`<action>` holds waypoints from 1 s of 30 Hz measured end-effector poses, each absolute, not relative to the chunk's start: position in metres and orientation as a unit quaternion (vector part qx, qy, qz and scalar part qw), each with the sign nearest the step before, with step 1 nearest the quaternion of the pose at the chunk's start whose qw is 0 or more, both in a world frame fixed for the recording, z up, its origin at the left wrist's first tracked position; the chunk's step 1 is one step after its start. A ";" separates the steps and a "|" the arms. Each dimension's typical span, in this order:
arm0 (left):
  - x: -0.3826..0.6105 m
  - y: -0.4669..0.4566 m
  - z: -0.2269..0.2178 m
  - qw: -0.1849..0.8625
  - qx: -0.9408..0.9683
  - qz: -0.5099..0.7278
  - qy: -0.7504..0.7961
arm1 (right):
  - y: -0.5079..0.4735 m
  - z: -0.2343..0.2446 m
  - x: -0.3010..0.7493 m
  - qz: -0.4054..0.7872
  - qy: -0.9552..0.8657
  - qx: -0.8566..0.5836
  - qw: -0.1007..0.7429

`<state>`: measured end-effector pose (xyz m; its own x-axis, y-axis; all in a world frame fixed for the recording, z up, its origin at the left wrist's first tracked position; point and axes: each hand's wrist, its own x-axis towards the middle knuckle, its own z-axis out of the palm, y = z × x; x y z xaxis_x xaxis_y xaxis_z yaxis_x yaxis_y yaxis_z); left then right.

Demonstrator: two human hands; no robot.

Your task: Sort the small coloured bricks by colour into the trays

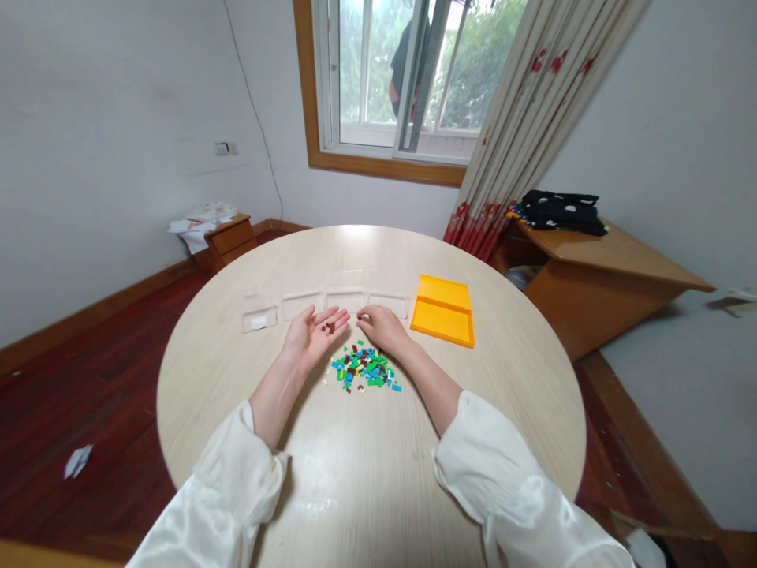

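Brown bricks atop the upturned left fingers

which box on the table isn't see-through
The yellow box, farthest right, just past the right hand. It is solid yellow, while the other boxes, in a row to its left, are clear.

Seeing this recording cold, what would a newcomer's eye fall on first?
Probably the open yellow box, bright against the pale round table, towards its right side. Next, the loose heap of small green, blue, brown and cream bricks near the table's middle. Beyond it, the left hand is open palm up with a few brown pieces on it, and the right hand seems to pinch another.
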<state>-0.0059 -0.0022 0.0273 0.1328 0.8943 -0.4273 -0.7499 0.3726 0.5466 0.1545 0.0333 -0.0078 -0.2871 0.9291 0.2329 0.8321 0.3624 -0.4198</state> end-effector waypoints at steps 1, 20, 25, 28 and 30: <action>-0.006 -0.002 0.028 0.749 0.101 0.548 0.360 | 0.033 -0.008 0.154 0.109 -0.793 -0.558 0.220; -0.002 -0.003 0.029 0.781 0.094 0.517 0.337 | 0.023 -0.004 0.142 0.168 -0.805 -0.410 0.395; -0.003 -0.001 0.023 0.788 0.088 0.507 0.338 | 0.024 -0.003 0.136 0.269 -0.725 -0.423 0.473; -0.003 0.000 0.018 0.799 0.096 0.492 0.333 | 0.029 0.003 0.129 0.392 -0.611 -0.407 0.555; -0.001 -0.001 0.016 0.806 0.095 0.485 0.327 | 0.030 0.009 0.122 0.479 -0.542 -0.372 0.581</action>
<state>-0.0014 -0.0006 0.0163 0.3161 0.8431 -0.4351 -0.7190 0.5121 0.4699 0.1221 0.0299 0.0091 -0.0471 0.9608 0.2732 -0.1534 0.2633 -0.9524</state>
